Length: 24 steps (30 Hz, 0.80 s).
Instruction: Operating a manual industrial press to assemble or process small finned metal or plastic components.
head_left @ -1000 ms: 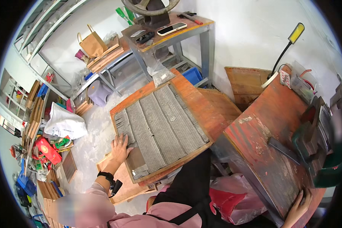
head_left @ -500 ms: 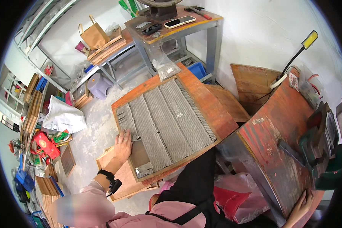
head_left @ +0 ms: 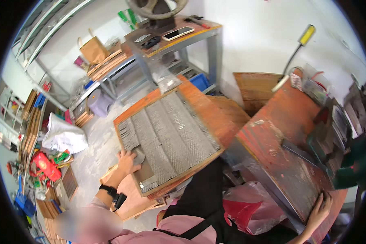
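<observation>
Two bare hands are spread far apart. Nearest, the right hand (head_left: 320,209) lies with fingers flat and released on the worn red table (head_left: 288,134). The left hand (head_left: 127,162) rests on the near corner of a wooden tray (head_left: 199,95), fingers curled over grey metal strips (head_left: 171,134) laid in rows. Beyond stands a grey workbench (head_left: 179,38).
</observation>
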Motion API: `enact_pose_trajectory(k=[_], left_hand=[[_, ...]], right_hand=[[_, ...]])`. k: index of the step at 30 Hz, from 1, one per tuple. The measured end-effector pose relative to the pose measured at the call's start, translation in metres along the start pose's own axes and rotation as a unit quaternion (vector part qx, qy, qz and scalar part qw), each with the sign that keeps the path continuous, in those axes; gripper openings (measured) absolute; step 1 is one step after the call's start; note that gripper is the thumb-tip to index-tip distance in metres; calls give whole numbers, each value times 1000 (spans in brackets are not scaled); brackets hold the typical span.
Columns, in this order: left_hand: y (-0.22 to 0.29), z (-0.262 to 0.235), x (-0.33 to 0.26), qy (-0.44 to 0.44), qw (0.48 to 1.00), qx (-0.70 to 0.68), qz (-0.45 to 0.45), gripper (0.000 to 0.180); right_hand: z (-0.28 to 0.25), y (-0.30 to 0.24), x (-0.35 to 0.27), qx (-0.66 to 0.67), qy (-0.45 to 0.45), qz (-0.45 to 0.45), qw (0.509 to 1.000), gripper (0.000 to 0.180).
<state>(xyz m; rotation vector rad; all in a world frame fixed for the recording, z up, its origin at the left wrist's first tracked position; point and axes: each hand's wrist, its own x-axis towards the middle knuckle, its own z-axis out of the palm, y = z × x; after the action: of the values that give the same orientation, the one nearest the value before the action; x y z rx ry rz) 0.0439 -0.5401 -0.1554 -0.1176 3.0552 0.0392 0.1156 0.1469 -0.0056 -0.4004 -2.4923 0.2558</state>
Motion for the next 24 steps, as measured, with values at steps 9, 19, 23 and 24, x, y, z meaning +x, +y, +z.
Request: enact_pose_trajectory(k=[9,19,23,24], left_hand=[[0,-8,-18,-154,882,-436,-86,30],[314,-171,36,-151,782,-331,507,47],[437,-196,36,-62,725,-222,650,46],[451,-200,37,-41,722,-174,669,46]], right_hand=[[-7,-20,13,38,43,33,998,13],[-25,-26,8,236,-21,24,971,46],[-37,-64,6,285,-129,-56,948,78],[-28,-72,9,304,-139,-76,939,82]])
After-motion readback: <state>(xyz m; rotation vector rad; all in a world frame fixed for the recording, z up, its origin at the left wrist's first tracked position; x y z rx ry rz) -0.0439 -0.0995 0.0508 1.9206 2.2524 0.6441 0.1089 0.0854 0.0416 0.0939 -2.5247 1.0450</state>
